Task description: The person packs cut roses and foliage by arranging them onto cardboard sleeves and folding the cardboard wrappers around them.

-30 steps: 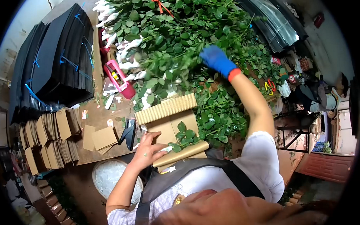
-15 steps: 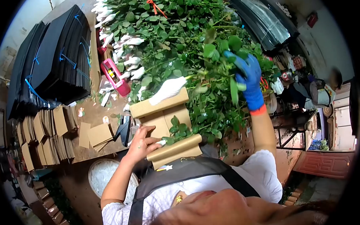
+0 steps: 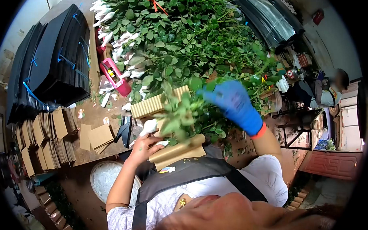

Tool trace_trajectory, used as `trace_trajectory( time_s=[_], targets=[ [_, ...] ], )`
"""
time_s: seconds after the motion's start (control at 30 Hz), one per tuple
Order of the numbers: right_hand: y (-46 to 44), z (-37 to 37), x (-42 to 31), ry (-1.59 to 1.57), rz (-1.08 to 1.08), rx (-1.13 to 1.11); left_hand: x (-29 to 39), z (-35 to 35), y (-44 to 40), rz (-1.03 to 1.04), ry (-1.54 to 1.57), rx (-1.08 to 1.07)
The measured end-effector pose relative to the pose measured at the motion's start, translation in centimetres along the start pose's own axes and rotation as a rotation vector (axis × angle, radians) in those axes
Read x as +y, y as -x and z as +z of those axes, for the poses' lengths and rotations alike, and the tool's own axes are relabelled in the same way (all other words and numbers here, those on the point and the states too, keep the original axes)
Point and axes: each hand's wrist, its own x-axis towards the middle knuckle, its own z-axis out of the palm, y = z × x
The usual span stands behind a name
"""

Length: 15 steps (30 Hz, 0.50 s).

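Note:
My bare left hand [image 3: 144,148] is at the left edge of a corrugated cardboard wrapper [image 3: 179,149], fingers closed about a white-sleeved rose head [image 3: 162,143]. Another white-sleeved rose head [image 3: 149,126] lies against its fingertips. Leafy rose stems [image 3: 182,115] stretch right from there over the wrapper, blurred by motion. My right hand [image 3: 234,103], in a blue glove with an orange cuff, appears closed on the stem end of this rose; its fingertips are smeared. Beyond the wrapper spreads a big pile of roses [image 3: 193,45], white-sleeved heads to the left.
A pink tape dispenser [image 3: 117,79] and a black stapler-like tool [image 3: 124,131] lie on the table's left. Cardboard pieces [image 3: 96,136] and stacked cardboard [image 3: 47,140] are nearby. Black sheets [image 3: 58,58] stand behind. A white-lined bucket [image 3: 109,178] is below. Another person [image 3: 327,91] is at far right.
My right hand has moved left and toward me, carrying the rose across the wrapper. Its white-sleeved head has come from the wrapper's far edge down to my left fingers.

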Motion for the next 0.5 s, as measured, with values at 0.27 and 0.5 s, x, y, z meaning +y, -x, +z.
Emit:
trace_trajectory(
  time_s=[0.27,0.5],
  targets=[
    [9.3,14.1,-0.9,-0.234,0.082,-0.603,0.4,1.4,0.5,-0.251,0.468,0.18],
    [0.6,10.2,6.7,-0.477,0.232,-0.599,1.8,-0.7,-0.6,-0.116,0.196,-0.009]
  ],
)
